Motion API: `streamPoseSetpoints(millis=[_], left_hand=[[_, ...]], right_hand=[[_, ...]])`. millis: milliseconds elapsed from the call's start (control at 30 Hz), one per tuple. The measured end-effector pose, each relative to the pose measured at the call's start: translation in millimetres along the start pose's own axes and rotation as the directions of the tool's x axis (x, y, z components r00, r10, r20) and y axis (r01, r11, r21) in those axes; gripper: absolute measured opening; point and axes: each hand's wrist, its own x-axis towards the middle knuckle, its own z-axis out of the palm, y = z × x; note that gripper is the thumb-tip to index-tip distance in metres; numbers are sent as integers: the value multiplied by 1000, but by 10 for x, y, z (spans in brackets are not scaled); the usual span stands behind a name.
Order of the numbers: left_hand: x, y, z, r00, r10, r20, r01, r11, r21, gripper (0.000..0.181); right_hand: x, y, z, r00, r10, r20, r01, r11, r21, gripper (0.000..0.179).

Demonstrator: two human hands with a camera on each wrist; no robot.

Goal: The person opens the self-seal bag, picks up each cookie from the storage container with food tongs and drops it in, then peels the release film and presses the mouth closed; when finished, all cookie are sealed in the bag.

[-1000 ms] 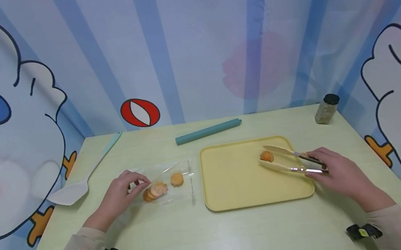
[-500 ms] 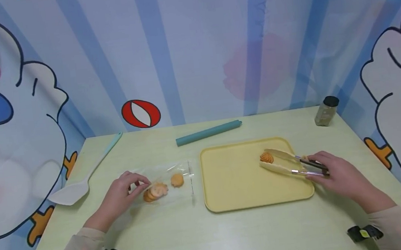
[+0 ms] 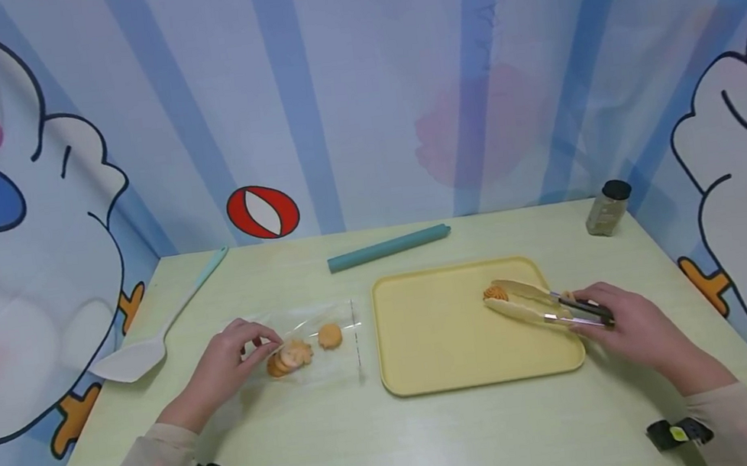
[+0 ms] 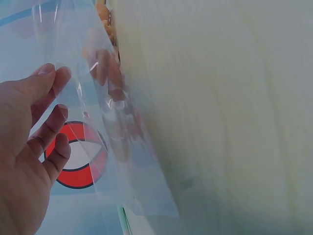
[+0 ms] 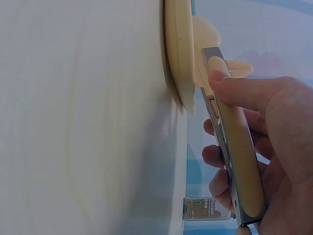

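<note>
My left hand (image 3: 238,352) pinches the edge of a clear plastic bag (image 4: 117,161) between thumb and forefinger. Inside the bag are several cookies (image 3: 296,354), most bunched near the hand, plus one round cookie (image 3: 330,335) apart near the bag's right end. My right hand (image 3: 629,327) grips a pair of tongs (image 5: 239,152) with cream tips and metal handles. The tong tips reach over the pale yellow tray (image 3: 428,350), on either side of a swirled orange-brown cookie (image 3: 495,294) near its upper right.
Behind the tray lies a blue-green rolling pin (image 3: 389,247). A white spatula (image 3: 132,360) with a mint handle lies at the table's left side. A small seasoning jar (image 3: 609,208) with a black lid stands at the back right. A printed curtain (image 3: 358,96) hangs behind the table (image 3: 398,453).
The tong tips have drawn slightly closer together around the swirled cookie, and the right hand's fingers have squeezed in a little. The left hand stays at the bag.
</note>
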Motion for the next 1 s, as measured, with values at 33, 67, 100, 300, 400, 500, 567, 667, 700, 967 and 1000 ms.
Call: streamPoseSetpoints(millis=[33, 67, 100, 300, 400, 500, 567, 667, 700, 967, 1000], left_hand=[[1, 2, 0, 1000, 0, 0, 0, 1000, 1, 18], [2, 5, 1, 1000, 0, 0, 0, 1000, 3, 18], [2, 8, 1, 1000, -1, 0, 1, 1000, 3, 18], [7, 24, 1, 1000, -5, -1, 5, 1000, 7, 15], [16, 30, 5, 1000, -11, 2, 11, 1000, 4, 15], [24, 35, 8, 1000, -14, 5, 14, 1000, 3, 15], [22, 33, 6, 1000, -13, 3, 13, 1000, 3, 15], [23, 28, 4, 1000, -12, 2, 12, 1000, 6, 15], [24, 25, 4, 1000, -13, 2, 13, 1000, 7, 15], [13, 8, -2, 1000, -8, 3, 8, 1000, -4, 16], [12, 10, -3, 1000, -7, 1, 7, 1000, -4, 16]], right_hand=[[-3, -2, 4, 1000, -6, -6, 6, 1000, 0, 50], [-5, -7, 6, 1000, -13, -12, 13, 1000, -1, 49], [-5, -15, 8, 1000, -21, -20, 21, 1000, 1, 48], [32, -112, 37, 996, -73, -44, 73, 997, 15, 44], [72, -192, 65, 994, -95, -45, 95, 995, 11, 43], [119, -292, 90, 990, -136, -50, 137, 990, 17, 43], [160, -369, 103, 983, -174, -55, 175, 984, 18, 44], [233, -499, 119, 974, -220, -55, 222, 975, 30, 43], [262, -545, 127, 971, -232, -55, 234, 972, 28, 43], [492, -920, 249, 953, -303, -10, 303, 950, 69, 43], [522, -966, 269, 950, -313, -8, 313, 947, 78, 43]])
